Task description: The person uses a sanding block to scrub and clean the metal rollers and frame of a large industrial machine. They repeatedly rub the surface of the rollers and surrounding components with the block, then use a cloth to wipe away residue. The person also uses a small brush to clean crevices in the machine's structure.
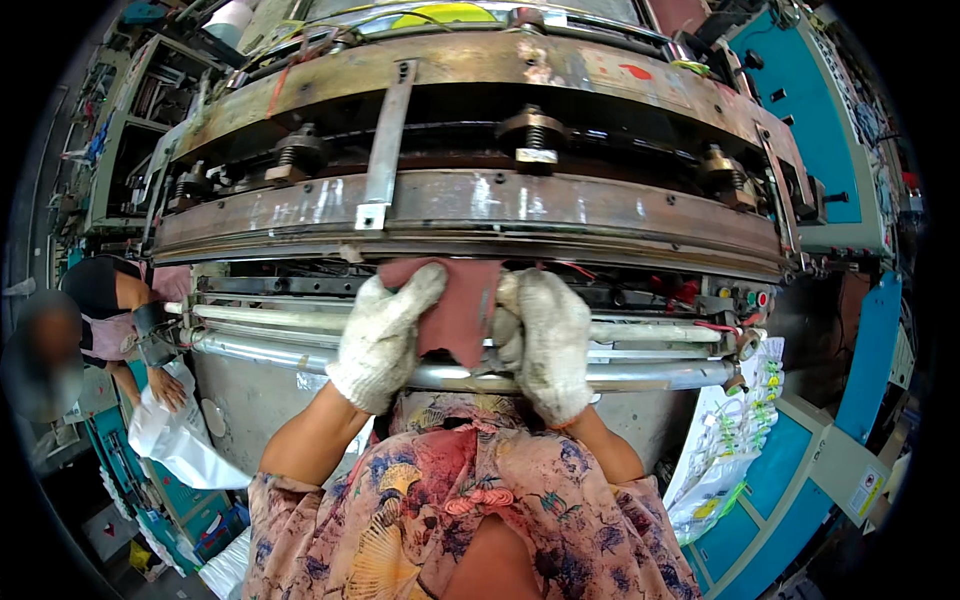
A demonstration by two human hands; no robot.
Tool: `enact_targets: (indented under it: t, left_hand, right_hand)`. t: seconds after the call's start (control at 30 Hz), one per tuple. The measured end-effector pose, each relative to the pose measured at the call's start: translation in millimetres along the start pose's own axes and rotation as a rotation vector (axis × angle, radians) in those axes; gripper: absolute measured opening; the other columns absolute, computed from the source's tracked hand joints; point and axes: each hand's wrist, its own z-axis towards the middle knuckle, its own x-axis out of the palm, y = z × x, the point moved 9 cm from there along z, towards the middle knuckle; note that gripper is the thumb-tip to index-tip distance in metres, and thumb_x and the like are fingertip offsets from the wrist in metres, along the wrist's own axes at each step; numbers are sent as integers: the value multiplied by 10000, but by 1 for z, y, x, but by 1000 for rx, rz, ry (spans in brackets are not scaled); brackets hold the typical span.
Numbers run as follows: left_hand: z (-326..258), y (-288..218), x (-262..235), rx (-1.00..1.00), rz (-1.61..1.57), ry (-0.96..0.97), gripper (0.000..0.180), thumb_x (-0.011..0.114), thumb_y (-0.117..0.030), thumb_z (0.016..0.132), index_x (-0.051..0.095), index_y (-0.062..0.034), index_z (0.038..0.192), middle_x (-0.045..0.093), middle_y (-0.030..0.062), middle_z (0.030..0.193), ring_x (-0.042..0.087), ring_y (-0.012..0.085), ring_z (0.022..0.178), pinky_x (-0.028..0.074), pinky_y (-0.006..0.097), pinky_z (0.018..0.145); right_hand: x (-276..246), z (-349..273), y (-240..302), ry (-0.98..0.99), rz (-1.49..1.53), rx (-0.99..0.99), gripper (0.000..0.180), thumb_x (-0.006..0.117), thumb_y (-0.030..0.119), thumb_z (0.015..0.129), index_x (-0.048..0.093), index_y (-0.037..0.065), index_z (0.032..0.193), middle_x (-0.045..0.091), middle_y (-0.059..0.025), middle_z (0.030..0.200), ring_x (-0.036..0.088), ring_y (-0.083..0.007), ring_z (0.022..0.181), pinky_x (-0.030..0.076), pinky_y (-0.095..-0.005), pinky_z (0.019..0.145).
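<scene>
Left hand (385, 335), knit white cotton glove: fingers closed on the soft, dull-red cloth (452, 305). Cloth: rumpled, held against smooth steel rollers (640, 376) below the worn metal press bar (560, 205). Right hand (545, 340), same glove: gripping the cloth's right edge.

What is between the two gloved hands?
A dark red cloth, held by the left hand and right hand, in the head view.
</scene>
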Motion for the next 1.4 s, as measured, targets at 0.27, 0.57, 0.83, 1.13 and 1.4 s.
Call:
enact_targets:
  t: [0.27,0.57,0.83,1.13,1.4]
  left_hand:
    - [8,60,105,-123,14,172,338,711,-250,893,651,15,1094,681,68,989,645,124,861,541,280,795]
    - [18,133,212,-202,-51,395,329,712,-187,888,636,40,1113,676,79,1024,637,133,888,534,286,798]
    - [9,75,117,-176,-177,282,312,723,-228,882,659,-9,1094,681,46,981,630,104,835,526,261,748]
    - [7,5,-8,-138,-190,215,295,724,-194,880,661,3,1091,689,54,961,647,118,812,538,269,731]
    - [3,-63,-121,-101,-202,203,253,685,-134,901,626,-6,1111,671,74,1043,655,154,926,563,311,815]
  right_hand:
    - [-110,-16,57,-222,-146,-331,369,533,399,970,609,41,920,523,14,583,414,-62,429,302,-214,390]
    - [-243,-13,71,-352,288,-305,268,543,266,972,621,27,1065,679,-90,988,665,-172,817,554,-298,697]
    - [-141,-9,43,-357,124,-309,230,564,237,967,665,33,931,676,-50,909,618,-107,793,491,-264,727]
    - [4,-4,-4,-290,158,-252,270,538,290,985,640,40,980,651,-26,890,584,-94,728,486,-240,651]
    - [144,-7,-39,-182,150,-236,259,527,326,992,612,82,963,628,-8,826,578,-79,658,464,-212,536]
